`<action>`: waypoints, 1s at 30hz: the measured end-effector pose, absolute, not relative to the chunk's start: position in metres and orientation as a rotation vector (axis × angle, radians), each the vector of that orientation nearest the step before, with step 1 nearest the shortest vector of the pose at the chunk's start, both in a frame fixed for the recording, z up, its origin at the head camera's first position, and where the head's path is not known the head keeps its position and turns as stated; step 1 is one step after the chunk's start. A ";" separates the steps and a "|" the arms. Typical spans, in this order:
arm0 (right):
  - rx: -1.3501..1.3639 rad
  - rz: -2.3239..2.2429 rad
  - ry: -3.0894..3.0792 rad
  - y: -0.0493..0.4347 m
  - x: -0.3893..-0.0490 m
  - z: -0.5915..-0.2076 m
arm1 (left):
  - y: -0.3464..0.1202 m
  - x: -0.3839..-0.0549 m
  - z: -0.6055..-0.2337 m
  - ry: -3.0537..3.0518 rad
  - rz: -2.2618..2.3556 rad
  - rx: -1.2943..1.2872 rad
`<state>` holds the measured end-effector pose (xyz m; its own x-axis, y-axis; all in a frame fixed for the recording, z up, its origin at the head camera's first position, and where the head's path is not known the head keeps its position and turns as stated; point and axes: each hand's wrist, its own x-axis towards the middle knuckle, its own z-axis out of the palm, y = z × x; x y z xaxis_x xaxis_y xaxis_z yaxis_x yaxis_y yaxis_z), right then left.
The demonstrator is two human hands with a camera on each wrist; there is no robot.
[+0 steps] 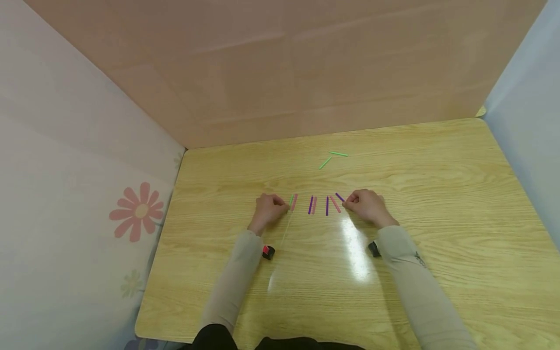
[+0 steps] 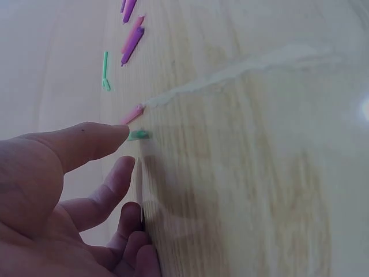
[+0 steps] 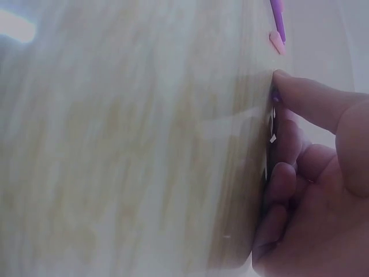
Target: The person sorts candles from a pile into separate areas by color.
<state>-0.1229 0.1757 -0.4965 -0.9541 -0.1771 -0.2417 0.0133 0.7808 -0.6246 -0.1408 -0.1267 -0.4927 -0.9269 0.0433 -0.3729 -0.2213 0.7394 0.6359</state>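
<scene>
Short, thin coloured sticks lie in a row on the table. My left hand (image 1: 270, 210) is at the row's left end, beside a green stick (image 1: 290, 200) and a pink stick (image 1: 295, 202). In the left wrist view its thumb and forefinger stand apart, the thumb tip close by the green stick (image 2: 138, 135). At the right end, my right hand (image 1: 366, 206) pinches the near end of a slanting purple stick (image 1: 339, 197) between thumb and forefinger. Most of that stick is hidden in the right wrist view. Left of it lie a tilted pink stick (image 1: 335, 204) and an upright purple stick (image 1: 327, 206).
Mid-row, a purple stick (image 1: 310, 205) and a pink stick (image 1: 314, 205) lie side by side. Farther back are two green sticks, one slanted (image 1: 325, 163) and one nearly level (image 1: 339, 154). A tan panel (image 1: 288, 73) closes off the rear of the wooden table (image 1: 437, 194).
</scene>
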 end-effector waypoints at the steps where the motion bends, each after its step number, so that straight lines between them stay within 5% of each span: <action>1: -0.123 -0.947 2.687 0.176 -0.123 -0.496 | -0.126 -0.140 -0.493 2.582 0.999 -0.137; 30: -0.138 -0.952 2.695 0.174 -0.121 -0.496 | -0.125 -0.141 -0.492 2.622 0.886 -0.105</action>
